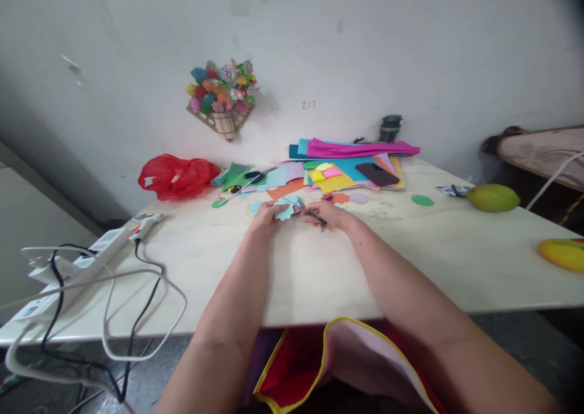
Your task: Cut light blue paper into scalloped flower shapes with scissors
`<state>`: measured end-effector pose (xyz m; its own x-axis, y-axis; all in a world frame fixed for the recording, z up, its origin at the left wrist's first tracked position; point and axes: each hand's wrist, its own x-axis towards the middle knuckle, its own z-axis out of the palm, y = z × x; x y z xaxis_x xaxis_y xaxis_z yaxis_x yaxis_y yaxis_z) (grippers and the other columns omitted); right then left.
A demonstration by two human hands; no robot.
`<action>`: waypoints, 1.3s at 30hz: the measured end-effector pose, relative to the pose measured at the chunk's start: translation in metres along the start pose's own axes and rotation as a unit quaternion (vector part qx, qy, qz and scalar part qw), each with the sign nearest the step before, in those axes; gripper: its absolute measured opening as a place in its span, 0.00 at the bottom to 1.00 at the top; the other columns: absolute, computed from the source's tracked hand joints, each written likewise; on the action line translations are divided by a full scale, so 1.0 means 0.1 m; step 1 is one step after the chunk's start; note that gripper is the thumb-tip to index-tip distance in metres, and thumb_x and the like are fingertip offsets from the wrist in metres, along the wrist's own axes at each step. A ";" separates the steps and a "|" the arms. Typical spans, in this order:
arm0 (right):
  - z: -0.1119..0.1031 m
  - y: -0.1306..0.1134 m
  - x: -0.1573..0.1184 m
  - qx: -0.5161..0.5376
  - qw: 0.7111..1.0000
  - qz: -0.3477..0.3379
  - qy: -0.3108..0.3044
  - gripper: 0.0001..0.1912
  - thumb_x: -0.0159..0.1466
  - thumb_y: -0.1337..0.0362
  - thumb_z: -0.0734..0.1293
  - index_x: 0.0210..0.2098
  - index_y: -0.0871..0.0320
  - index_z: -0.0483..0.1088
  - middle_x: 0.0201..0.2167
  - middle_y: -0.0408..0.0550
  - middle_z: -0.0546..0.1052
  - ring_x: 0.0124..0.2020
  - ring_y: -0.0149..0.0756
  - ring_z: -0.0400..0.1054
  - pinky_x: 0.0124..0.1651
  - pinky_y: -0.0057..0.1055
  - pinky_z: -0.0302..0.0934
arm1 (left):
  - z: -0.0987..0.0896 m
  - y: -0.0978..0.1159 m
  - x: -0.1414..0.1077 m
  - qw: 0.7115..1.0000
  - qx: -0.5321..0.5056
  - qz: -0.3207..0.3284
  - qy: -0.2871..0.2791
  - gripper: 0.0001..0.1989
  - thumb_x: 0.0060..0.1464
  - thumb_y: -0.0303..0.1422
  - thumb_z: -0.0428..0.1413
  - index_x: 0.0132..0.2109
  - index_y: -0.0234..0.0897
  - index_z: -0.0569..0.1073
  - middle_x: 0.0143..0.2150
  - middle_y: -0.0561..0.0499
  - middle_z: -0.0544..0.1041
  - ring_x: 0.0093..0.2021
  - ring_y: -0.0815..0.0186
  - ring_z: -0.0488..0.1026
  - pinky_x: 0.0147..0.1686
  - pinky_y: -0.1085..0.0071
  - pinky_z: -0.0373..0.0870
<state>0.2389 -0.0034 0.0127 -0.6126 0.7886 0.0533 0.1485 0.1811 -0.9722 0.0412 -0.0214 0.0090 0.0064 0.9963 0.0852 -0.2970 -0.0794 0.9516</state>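
Bench (319,280): pale top, it spreads widely under the hands.
Paper sheets (353,169): many colours, piled at 2 o'clock from the hands.
Plastic bag (176,177): red, crumpled, near 10 o'clock.
Right hand (333,214): fingers are closed around the scissors (316,216).
Left hand (264,216): fingers are pinching the paper flower (285,212).
Scissors: blades point to 10 o'clock; their opening I cannot tell.
Paper flower: light blue, scalloped, between both hands.
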 end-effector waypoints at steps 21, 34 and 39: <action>0.01 -0.06 -0.04 -0.025 1.000 0.006 0.001 0.14 0.47 0.61 0.73 0.29 0.62 0.69 0.16 0.38 0.66 0.14 0.21 0.53 0.15 0.20 0.49 | 0.00 0.00 0.00 1.000 -0.007 -0.002 0.003 0.10 0.31 0.28 0.67 0.25 0.29 0.76 0.22 0.47 0.76 0.20 0.71 0.68 0.22 0.73 0.60; -0.01 -0.03 -0.04 0.036 0.998 -0.007 0.045 0.15 0.47 0.59 0.74 0.27 0.62 0.68 0.15 0.37 0.65 0.14 0.21 0.55 0.15 0.20 0.50 | -0.02 0.00 0.00 1.000 -0.026 0.001 0.011 0.12 0.34 0.29 0.66 0.28 0.28 0.75 0.25 0.46 0.76 0.22 0.69 0.70 0.23 0.73 0.63; -0.04 -0.02 -0.04 0.065 0.994 -0.011 0.092 0.16 0.50 0.58 0.73 0.31 0.62 0.69 0.15 0.37 0.66 0.14 0.22 0.57 0.17 0.20 0.53 | 0.01 0.04 -0.02 0.999 -0.033 -0.010 0.019 0.12 0.34 0.29 0.66 0.30 0.28 0.75 0.25 0.47 0.76 0.23 0.69 0.71 0.24 0.73 0.65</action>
<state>0.2439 -0.0044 0.0153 -0.4608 0.8813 0.1045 0.0277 0.1320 -0.9909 0.0411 -0.0239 0.0125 -0.0233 0.9983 0.0537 -0.3590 -0.0585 0.9315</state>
